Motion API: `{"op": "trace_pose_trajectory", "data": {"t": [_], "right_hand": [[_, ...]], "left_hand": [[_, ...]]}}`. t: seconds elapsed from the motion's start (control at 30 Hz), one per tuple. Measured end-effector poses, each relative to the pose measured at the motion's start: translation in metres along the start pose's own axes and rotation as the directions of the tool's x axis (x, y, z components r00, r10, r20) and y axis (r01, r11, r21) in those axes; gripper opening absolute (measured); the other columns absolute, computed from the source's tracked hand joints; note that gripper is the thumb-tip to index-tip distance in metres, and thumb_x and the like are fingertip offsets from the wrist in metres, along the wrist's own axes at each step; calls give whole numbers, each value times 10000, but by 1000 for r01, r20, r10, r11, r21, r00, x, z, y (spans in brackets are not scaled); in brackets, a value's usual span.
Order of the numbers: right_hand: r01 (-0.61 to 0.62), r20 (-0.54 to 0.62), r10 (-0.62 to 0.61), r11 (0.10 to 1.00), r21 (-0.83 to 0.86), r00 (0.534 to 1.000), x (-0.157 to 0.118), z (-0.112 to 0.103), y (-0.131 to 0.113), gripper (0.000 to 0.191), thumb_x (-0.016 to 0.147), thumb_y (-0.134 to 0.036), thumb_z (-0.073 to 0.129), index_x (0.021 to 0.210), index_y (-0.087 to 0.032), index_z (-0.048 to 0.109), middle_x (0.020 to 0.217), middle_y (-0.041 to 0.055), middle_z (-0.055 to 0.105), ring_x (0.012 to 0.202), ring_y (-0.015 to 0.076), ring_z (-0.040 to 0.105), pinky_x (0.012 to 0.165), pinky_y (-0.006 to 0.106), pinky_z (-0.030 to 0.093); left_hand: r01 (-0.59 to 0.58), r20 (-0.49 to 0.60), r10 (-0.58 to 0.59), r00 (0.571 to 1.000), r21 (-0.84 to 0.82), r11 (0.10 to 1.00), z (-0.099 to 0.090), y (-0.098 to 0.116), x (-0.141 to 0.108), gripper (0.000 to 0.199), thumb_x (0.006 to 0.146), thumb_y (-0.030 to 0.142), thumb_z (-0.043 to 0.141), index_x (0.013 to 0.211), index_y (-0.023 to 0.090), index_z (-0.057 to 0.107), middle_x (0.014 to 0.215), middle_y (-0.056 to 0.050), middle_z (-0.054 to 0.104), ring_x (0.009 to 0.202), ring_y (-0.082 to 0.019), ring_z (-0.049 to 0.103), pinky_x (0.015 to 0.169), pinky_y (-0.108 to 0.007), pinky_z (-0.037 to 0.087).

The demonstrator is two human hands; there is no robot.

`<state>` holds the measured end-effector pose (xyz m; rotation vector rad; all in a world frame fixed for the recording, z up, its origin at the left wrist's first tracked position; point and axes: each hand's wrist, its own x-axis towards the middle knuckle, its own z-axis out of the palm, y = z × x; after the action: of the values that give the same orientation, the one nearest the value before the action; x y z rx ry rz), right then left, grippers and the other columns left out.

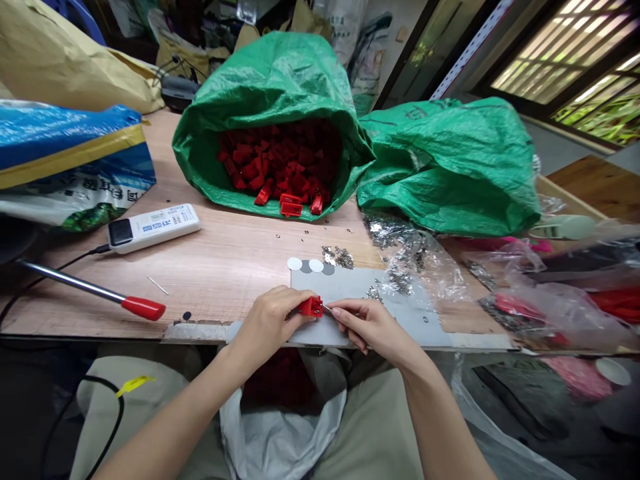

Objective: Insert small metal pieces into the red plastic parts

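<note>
My left hand pinches a small red plastic part just above the table's front edge. From the right, my right hand holds a thin metal tool between thumb and fingers, its tip at the right side of the red part. Whether the tip is inside the part is too small to tell. Beneath both hands lies a grey mat. Small metal pieces are heaped at the mat's back edge, with more on it.
A green sack of red parts opens toward me, beside another green sack. At left are a white device and a red-handled lever. Clear plastic lies at right. Below the edge hangs a white bag.
</note>
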<state>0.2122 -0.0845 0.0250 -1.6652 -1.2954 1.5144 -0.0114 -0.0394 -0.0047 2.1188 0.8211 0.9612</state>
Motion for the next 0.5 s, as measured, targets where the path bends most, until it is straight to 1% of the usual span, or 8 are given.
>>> {"op": "trace_pose_trajectory", "data": {"t": [0.13, 0.33, 0.5], "right_hand": [[5, 1, -5, 1000, -13, 1000, 0, 0, 1, 512, 844, -560, 658, 1128, -138, 725, 629, -32, 529, 388, 51, 401, 352, 195, 349], [8, 6, -8, 1000, -29, 1000, 0, 0, 0, 486, 840, -534, 662, 1111, -138, 734, 627, -28, 532, 386, 57, 401, 355, 203, 352], [41, 29, -38, 994, -105, 999, 0, -2, -2, 415, 873, -466, 630, 1093, -136, 752, 458, -64, 447, 362, 77, 372, 373, 211, 317]], "left_hand": [[-9, -2, 9, 1000, -3, 1000, 1, 0, 0, 226, 892, 211, 684, 1117, 195, 675, 994, -31, 724, 902, -163, 650, 822, -276, 483], [-3, 36, 3, 999, -5, 1000, -1, 1, 1, 223, 911, 201, 656, 1134, 198, 652, 1002, -31, 705, 915, -163, 631, 820, -271, 478], [-20, 92, 18, 996, 19, 1000, -4, 4, 2, 189, 943, 219, 609, 1127, 201, 649, 952, -32, 700, 861, -170, 615, 782, -285, 469]]}}
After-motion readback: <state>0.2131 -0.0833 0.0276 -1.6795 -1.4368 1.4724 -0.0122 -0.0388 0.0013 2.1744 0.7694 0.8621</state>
